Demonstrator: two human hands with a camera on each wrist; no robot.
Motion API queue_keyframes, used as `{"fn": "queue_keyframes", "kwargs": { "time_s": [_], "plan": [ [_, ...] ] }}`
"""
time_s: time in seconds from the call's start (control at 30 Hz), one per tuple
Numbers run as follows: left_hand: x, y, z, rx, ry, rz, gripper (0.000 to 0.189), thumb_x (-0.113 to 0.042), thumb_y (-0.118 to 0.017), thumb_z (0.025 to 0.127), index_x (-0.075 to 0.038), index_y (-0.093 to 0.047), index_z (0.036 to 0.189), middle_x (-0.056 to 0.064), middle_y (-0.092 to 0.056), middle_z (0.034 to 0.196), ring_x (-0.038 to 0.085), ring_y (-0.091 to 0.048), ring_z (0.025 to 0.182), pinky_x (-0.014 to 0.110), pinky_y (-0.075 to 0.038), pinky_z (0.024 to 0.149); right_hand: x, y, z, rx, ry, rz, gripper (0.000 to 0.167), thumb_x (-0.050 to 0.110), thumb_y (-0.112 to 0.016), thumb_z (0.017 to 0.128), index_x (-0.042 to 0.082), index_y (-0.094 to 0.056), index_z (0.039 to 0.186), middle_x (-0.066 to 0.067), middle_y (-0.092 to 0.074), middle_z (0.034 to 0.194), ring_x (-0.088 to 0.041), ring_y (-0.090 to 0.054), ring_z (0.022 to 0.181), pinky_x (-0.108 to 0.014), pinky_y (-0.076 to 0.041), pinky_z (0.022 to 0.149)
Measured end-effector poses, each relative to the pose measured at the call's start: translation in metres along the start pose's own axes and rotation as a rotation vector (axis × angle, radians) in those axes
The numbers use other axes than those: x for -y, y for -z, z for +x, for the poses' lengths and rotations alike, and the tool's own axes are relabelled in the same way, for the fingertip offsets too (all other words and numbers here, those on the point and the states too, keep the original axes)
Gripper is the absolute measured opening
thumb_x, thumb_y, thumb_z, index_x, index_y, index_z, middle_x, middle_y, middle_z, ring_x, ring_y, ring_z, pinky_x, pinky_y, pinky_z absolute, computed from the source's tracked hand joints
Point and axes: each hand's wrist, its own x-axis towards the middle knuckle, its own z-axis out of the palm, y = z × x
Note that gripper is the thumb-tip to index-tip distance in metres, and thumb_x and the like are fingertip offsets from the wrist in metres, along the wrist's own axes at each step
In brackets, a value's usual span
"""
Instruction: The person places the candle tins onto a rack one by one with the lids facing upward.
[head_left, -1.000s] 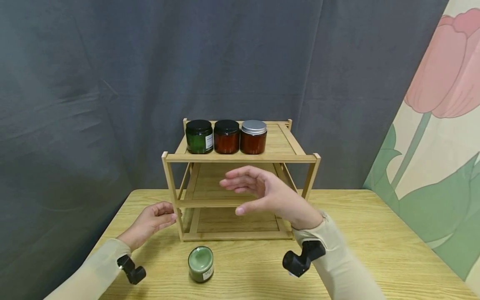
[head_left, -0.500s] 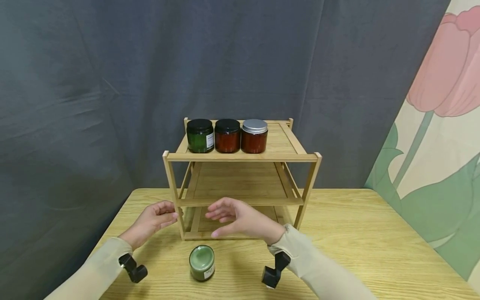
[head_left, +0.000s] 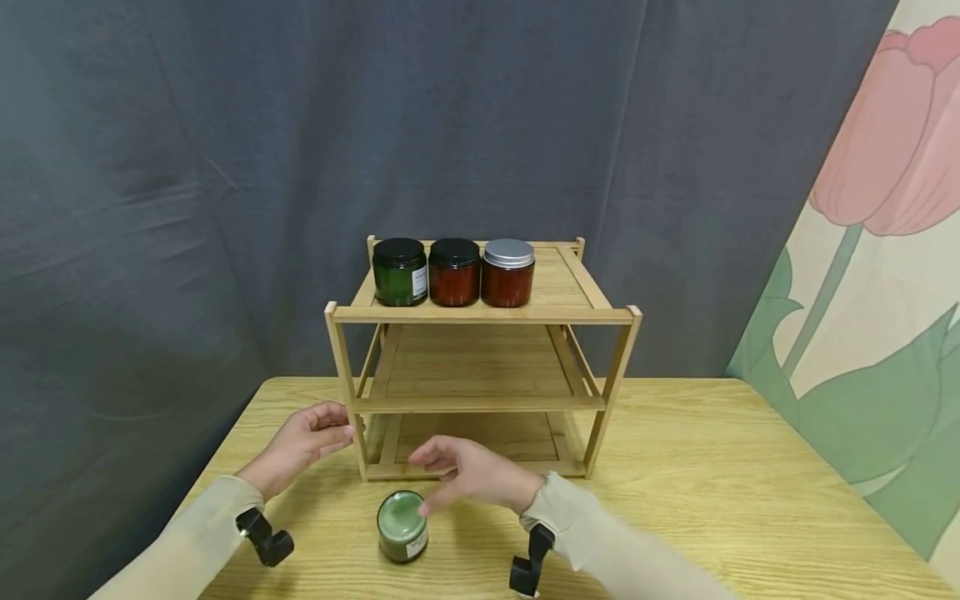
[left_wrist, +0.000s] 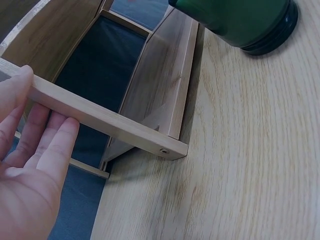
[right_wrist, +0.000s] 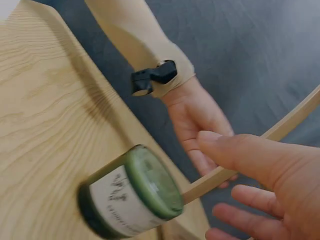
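My left hand point(head_left: 303, 442) grips the front left leg point(left_wrist: 107, 117) of a three-tier wooden shelf point(head_left: 480, 406), thumb on one side and fingers on the other. A green glass jar point(head_left: 401, 533) with a white label stands upside down on its black lid, on the table before the shelf. Just right of it, my right hand point(head_left: 476, 475) reaches in from the side with thumb and fingers spread apart and nothing between them. Its thumb overlaps the jar's upper edge in the head view. The right wrist view shows the jar point(right_wrist: 132, 195) close beside the thumb and fingers.
On the top tier three lidded jars stand in a row: a green jar point(head_left: 400, 273), an amber jar with black lid point(head_left: 454, 275) and an amber jar with silver lid point(head_left: 507, 275). A dark curtain point(head_left: 450, 117) hangs behind the wooden table point(head_left: 697, 483).
My right hand has come down and left from in front of the middle tier to beside the green jar on the table. The left hand stays on the shelf leg.
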Motion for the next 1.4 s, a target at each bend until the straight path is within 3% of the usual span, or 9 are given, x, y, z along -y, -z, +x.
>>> {"fn": "queue_keyframes", "kwargs": {
  "time_s": [0.2,0.37,0.57,0.87,1.1,1.4],
  "plan": [
    [0.0,-0.001,0.0,-0.005,0.001,-0.009,0.033,-0.009,-0.062,0.094,0.007,-0.05,0.12,0.001,-0.061,0.107,0.008,-0.063,0.099,0.024,-0.054,0.091,-0.014,-0.01,0.004,0.078,-0.042,-0.019,0.075,0.004,-0.082,0.074,0.009,-0.045,0.138,-0.014,-0.046,0.142,-0.036,-0.046,0.127,-0.049,-0.044,0.104],
    [0.0,0.0,0.0,0.001,-0.001,-0.011,0.034,-0.01,-0.062,0.094,0.007,-0.05,0.12,0.001,-0.061,0.107,0.008,-0.063,0.099,0.024,-0.054,0.091,-0.018,-0.017,0.006,0.083,-0.061,-0.071,0.083,0.005,-0.085,0.07,0.013,-0.044,0.141,-0.012,-0.046,0.143,-0.027,-0.051,0.121,-0.039,-0.048,0.097],
    [0.0,0.0,-0.001,0.002,-0.002,-0.014,0.036,-0.01,-0.062,0.094,0.009,-0.049,0.121,0.002,-0.062,0.107,0.009,-0.063,0.099,0.025,-0.054,0.091,-0.021,-0.024,0.011,0.097,-0.05,-0.039,0.084,-0.003,-0.084,0.068,0.013,-0.044,0.141,-0.008,-0.05,0.135,-0.018,-0.056,0.111,-0.027,-0.052,0.089],
    [0.0,0.0,0.0,0.005,-0.003,-0.012,0.035,-0.01,-0.063,0.094,0.008,-0.05,0.121,0.001,-0.062,0.107,0.009,-0.064,0.099,0.025,-0.054,0.091,-0.026,-0.027,0.016,0.126,-0.026,0.022,0.077,-0.011,-0.08,0.068,0.005,-0.048,0.136,-0.002,-0.054,0.122,-0.009,-0.058,0.093,-0.019,-0.051,0.081],
    [0.0,0.0,0.001,0.006,-0.008,-0.012,0.033,-0.01,-0.063,0.094,0.007,-0.051,0.12,0.001,-0.062,0.107,0.009,-0.063,0.099,0.024,-0.054,0.091,-0.027,-0.029,0.016,0.11,-0.023,0.033,0.063,-0.013,-0.079,0.068,0.011,-0.058,0.122,0.003,-0.058,0.111,-0.009,-0.06,0.09,-0.019,-0.05,0.08],
    [0.0,0.0,0.0,0.009,-0.003,-0.011,0.036,-0.011,-0.063,0.094,0.008,-0.05,0.122,0.001,-0.061,0.108,0.009,-0.063,0.099,0.024,-0.054,0.091,-0.028,-0.029,0.017,0.107,-0.018,0.038,0.061,-0.012,-0.079,0.068,0.011,-0.059,0.121,0.004,-0.059,0.109,-0.008,-0.06,0.089,-0.018,-0.052,0.079]
  ]
}}
